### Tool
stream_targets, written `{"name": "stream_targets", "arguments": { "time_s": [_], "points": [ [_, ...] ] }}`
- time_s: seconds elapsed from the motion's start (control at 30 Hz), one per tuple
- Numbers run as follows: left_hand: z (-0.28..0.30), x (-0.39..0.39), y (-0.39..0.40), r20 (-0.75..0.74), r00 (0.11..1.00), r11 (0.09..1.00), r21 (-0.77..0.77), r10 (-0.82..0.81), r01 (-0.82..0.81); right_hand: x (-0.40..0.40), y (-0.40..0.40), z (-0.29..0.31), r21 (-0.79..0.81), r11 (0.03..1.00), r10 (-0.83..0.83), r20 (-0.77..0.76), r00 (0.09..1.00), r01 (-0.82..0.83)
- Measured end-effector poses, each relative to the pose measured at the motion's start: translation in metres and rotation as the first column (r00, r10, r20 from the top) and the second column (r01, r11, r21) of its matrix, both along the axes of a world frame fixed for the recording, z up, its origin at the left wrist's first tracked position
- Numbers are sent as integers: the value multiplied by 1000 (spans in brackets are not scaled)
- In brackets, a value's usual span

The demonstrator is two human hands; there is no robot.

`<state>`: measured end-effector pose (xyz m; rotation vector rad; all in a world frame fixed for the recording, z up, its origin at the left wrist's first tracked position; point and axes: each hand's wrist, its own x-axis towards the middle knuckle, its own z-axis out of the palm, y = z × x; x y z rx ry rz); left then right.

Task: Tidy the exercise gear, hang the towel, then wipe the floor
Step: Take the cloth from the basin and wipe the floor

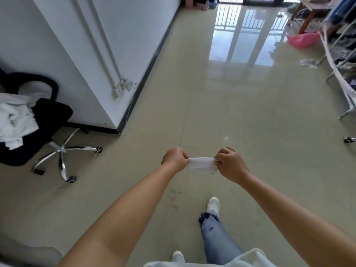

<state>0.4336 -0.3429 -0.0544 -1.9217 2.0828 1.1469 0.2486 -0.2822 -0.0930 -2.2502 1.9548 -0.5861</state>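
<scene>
A small white wipe (pixel 202 165) is held stretched between two hands above the beige tiled floor (pixel 240 112), a little below the middle of the view. Its left end is pinched by the left hand (pixel 174 158), whose fingers are curled into a loose fist around the edge; its right end is pinched by the right hand (pixel 230 164), fingers likewise curled onto the fabric. The wipe is pulled out flat and roughly level between the two grips, clear of the floor.

Both bare forearms reach in from 6 o'clock. Below the hands, at 6 o'clock, a leg in blue jeans (pixel 217 239) and a white shoe (pixel 213 205) are seen planted on the floor.

At 9 o'clock a black office chair (pixel 48 120) on a chrome star base (pixel 63 153) is placed beside a white wall corner (pixel 100 60); a crumpled white cloth (pixel 15 120) is draped over its seat. At 1 o'clock window light is reflected on the glossy tiles. At 2 o'clock a pink bag (pixel 302 39) lies near a metal rack (pixel 342 70) along the right edge.
</scene>
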Motion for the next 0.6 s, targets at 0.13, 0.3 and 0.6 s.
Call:
{"name": "stream_targets", "arguments": {
  "time_s": [0.13, 0.3, 0.6],
  "points": [
    [-14, -36, -90, -21, 1000, 1000, 13, 17, -17, -41, -99, -17, 3, 999, 41, -3, 999, -41],
    [-16, -79, -206, -13, 997, 997, 2, 80, -80, -90, -230, -24, 7, 990, 140, 41, 989, -141],
    [-22, -118, -400, -38, 973, 974, -4, 226, -226, -128, -454, -24, 46, 978, 199, 67, 978, -202]
  ]
}}
